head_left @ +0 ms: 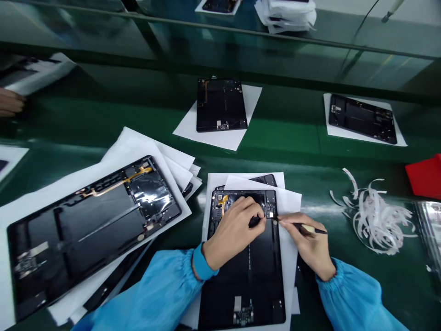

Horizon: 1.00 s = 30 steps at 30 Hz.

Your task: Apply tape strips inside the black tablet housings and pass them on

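A black tablet housing point(265, 276) with exposed parts lies on white paper in front of me. Over its upper part is my left hand point(237, 227), thumb and index finger pinched together near the right side; whatever they hold is too small to make out. My right hand point(308, 241) grips a thin dark tool point(313, 229) with a pale band, its tip by the housing's upper right edge. A small white square part point(271, 214) shows between the two hands. Another stacked sheet and housing stick out beneath, at the top.
A larger-looking open housing point(99, 225) rests on stacked papers at left. Two more housings point(222, 103) point(361, 118) lie on the green bench behind. At right are curled white strips point(379, 220), a red object point(425, 177) and clear plastic point(432, 230). Another person's hand point(11, 102) is far left.
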Each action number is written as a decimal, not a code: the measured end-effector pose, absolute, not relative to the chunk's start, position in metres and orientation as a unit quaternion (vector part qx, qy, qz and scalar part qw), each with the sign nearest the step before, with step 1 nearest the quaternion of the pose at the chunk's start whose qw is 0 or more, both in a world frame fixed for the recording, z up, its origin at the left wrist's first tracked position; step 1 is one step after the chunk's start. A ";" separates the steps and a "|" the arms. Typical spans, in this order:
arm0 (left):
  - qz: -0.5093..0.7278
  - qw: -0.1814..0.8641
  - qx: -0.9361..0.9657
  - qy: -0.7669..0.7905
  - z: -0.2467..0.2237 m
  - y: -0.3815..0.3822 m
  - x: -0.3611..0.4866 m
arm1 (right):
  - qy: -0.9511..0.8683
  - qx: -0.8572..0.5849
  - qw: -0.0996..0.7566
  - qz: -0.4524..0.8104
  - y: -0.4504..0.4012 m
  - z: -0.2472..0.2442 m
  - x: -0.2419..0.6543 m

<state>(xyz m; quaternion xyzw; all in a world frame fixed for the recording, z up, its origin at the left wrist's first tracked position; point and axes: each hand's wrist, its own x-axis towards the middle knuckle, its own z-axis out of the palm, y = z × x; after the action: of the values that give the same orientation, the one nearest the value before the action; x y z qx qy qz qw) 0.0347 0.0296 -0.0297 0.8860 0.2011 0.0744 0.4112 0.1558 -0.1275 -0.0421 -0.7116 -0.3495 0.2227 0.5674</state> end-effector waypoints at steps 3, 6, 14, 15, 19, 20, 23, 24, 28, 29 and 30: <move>0.076 0.422 0.880 0.205 -0.029 0.030 0.034 | -0.348 -0.720 0.557 0.224 -0.129 -0.044 0.158; 0.086 0.433 0.868 0.226 -0.031 0.029 0.035 | -0.309 -0.728 0.565 0.236 -0.131 -0.045 0.163; 0.134 0.464 0.837 0.258 -0.014 0.036 0.020 | -0.360 -0.707 0.565 0.228 -0.107 -0.008 0.155; 0.152 0.466 0.829 0.270 -0.007 0.039 0.011 | -0.400 -0.726 0.512 0.225 -0.100 -0.003 0.150; 0.167 0.485 0.793 0.329 0.013 0.039 -0.035 | -0.544 -0.770 0.261 0.206 -0.072 -0.007 0.135; 0.147 0.499 0.787 0.331 0.014 0.035 -0.045 | -0.555 -0.776 0.220 0.203 -0.067 -0.011 0.134; 0.067 0.556 0.767 0.312 0.010 0.014 -0.061 | -0.564 -0.781 0.180 0.199 -0.060 -0.016 0.135; 0.044 0.579 0.753 0.307 0.007 0.007 -0.063 | -0.565 -0.779 0.191 0.194 -0.062 -0.013 0.134; 0.007 0.720 0.625 0.300 0.001 -0.011 -0.058 | -0.581 -0.753 0.265 0.159 -0.095 0.022 0.115; 0.008 0.758 0.582 0.295 0.002 -0.013 -0.056 | -0.595 -0.740 0.275 0.147 -0.107 0.032 0.107; 0.010 0.792 0.537 0.291 0.004 -0.014 -0.055 | -0.618 -0.724 0.280 0.128 -0.119 0.041 0.099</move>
<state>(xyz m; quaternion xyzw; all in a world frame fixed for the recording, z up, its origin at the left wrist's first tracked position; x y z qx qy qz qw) -0.0547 -0.0145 0.0037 0.5370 0.2913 0.0098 0.7917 0.0986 -0.1185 0.0413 -0.7235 -0.6181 0.1276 0.2796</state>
